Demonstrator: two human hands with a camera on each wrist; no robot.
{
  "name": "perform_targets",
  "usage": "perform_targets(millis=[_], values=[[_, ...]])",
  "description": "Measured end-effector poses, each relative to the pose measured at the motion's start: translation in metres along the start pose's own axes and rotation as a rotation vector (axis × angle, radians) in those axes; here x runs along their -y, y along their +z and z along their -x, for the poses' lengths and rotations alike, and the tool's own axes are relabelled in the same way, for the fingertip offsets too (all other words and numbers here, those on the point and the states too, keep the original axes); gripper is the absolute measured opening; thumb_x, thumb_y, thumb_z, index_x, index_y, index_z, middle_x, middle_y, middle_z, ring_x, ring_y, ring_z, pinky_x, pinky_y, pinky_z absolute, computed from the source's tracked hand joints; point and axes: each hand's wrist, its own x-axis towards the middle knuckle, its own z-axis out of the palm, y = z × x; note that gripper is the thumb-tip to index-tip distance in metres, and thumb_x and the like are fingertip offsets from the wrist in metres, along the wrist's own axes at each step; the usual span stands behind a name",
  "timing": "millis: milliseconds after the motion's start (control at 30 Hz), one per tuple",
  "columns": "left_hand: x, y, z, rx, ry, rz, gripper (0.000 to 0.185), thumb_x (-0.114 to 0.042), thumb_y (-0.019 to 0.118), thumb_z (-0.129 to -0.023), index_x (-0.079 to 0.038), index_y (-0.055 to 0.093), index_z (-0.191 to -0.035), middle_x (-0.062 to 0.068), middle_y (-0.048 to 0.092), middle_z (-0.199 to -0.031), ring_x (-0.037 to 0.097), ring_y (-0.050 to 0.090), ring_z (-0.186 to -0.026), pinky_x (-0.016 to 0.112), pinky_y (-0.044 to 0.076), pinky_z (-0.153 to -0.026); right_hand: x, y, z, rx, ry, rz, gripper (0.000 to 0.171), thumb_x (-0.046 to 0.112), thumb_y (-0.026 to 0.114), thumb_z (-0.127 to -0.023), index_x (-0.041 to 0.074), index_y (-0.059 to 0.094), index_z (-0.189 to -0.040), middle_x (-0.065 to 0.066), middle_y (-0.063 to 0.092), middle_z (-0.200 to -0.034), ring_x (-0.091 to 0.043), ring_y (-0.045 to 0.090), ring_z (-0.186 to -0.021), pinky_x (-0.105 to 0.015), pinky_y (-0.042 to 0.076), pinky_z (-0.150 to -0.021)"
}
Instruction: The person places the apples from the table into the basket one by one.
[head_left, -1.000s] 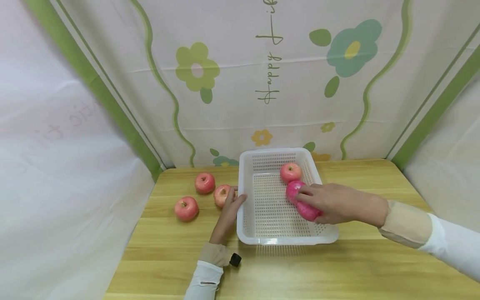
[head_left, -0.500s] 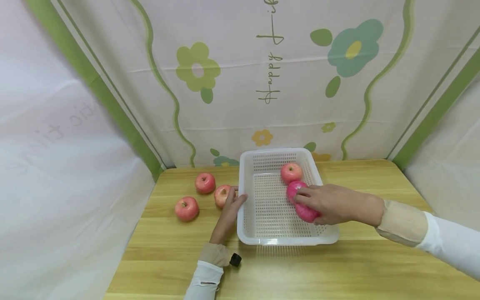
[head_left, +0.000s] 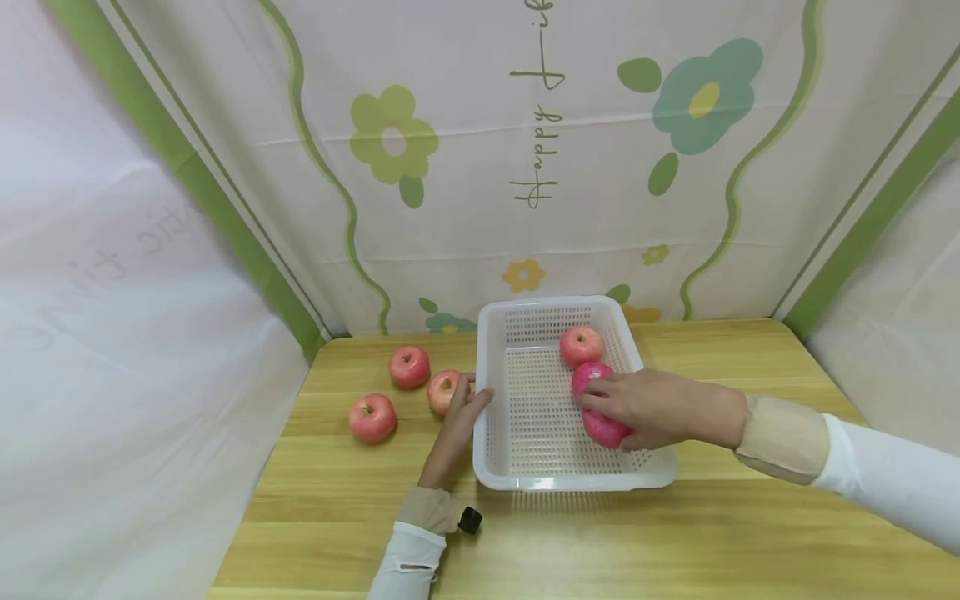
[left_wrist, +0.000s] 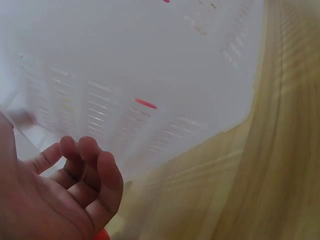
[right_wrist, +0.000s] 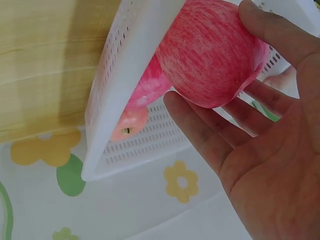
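- While the right hand (head_left: 652, 408) reaches in over the right wall of the white perforated plastic basket (head_left: 525, 467), its fingers and thumb curl round a deep-pink round apple (head_left: 600, 425); forearm runs in from the right edge of the tabletop, wrist roughly level.
- Right wrist view: the fingers (right_wrist: 200, 135) cup the deep-pink apple (right_wrist: 210, 55) from one side, thumb on the other, palm not pressed against the skin; the basket's wall (right_wrist: 125, 85) stands just beside the fruit.
- That apple sits low inside the basket, at its right side; whether it rests on the floor cannot be told.
- A lighter pink-red apple (head_left: 581, 344) lies in the basket's far right corner, just beyond the held one.
- Left hand (head_left: 459, 421) lies against the basket's left wall, fingers extended along the rim, forearm coming from the near edge of the light wooden tabletop (head_left: 750, 533).
- Left wrist view: fingers (left_wrist: 95, 170) loosely bent, gripping nothing, basket wall (left_wrist: 150, 75) close ahead.
- Three pink-red apples on the tabletop left of the basket: one (head_left: 443, 390) touching the left hand, one (head_left: 409, 365) toward the far edge, one (head_left: 372, 416) further left.
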Motion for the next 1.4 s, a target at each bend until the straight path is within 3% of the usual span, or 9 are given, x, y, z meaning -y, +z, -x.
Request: perform_targets(millis=[267, 400, 633, 867, 1400], values=[[0.001, -0.001, 0.0, -0.005, 0.007, -0.007, 0.042, -0.039, 0.053, -0.109, -0.013, 0.045, -0.141, 0.029, 0.066, -0.129, 0.039, 0.071, -0.111, 0.042, 0.062, -0.085, 0.005, 0.008, -0.007, 0.068, -0.028, 0.039, 0.063, 0.025, 0.093, -0.08, 0.013, 0.061, -0.133, -0.001, 0.069, -0.121, -0.018, 0.07, -0.093, -0.036, 0.063, -0.079], [0.002, -0.002, -0.001, -0.001, 0.007, -0.013, 0.042, -0.04, 0.052, -0.109, -0.014, 0.045, -0.141, 0.029, 0.065, -0.131, 0.04, 0.07, -0.113, 0.043, 0.062, -0.087, 0.009, 0.013, -0.01, 0.107, -0.036, 0.063, 0.066, 0.027, 0.095, -0.079, 0.013, 0.06, -0.134, -0.003, 0.069, -0.123, -0.02, 0.07, -0.097, -0.036, 0.064, -0.084], [0.002, 0.0, -0.001, -0.012, 0.002, -0.01, 0.041, -0.039, 0.053, -0.108, -0.015, 0.045, -0.141, 0.027, 0.064, -0.13, 0.036, 0.07, -0.112, 0.042, 0.061, -0.087, 0.01, 0.018, -0.013, 0.066, -0.085, 0.153, 0.062, 0.03, 0.096, -0.077, 0.013, 0.061, -0.126, -0.001, 0.069, -0.112, -0.018, 0.069, -0.089, -0.034, 0.063, -0.082], [0.0, 0.001, -0.001, -0.021, -0.008, -0.017, 0.043, -0.042, 0.054, -0.108, -0.016, 0.045, -0.141, 0.028, 0.063, -0.128, 0.036, 0.07, -0.111, 0.042, 0.062, -0.087, 0.012, 0.02, -0.016, 0.122, -0.086, 0.187, 0.064, 0.034, 0.095, -0.079, 0.014, 0.062, -0.129, 0.0, 0.071, -0.121, -0.018, 0.07, -0.097, -0.034, 0.064, -0.086], [0.001, 0.0, -0.001, -0.017, -0.001, -0.015, 0.041, -0.04, 0.053, -0.108, -0.015, 0.045, -0.14, 0.03, 0.064, -0.128, 0.038, 0.071, -0.11, 0.044, 0.062, -0.085, 0.009, 0.029, -0.02, 0.13, -0.081, 0.211, 0.061, 0.04, 0.095, -0.078, 0.017, 0.057, -0.121, 0.002, 0.068, -0.106, -0.014, 0.067, -0.084, -0.031, 0.063, -0.076]])
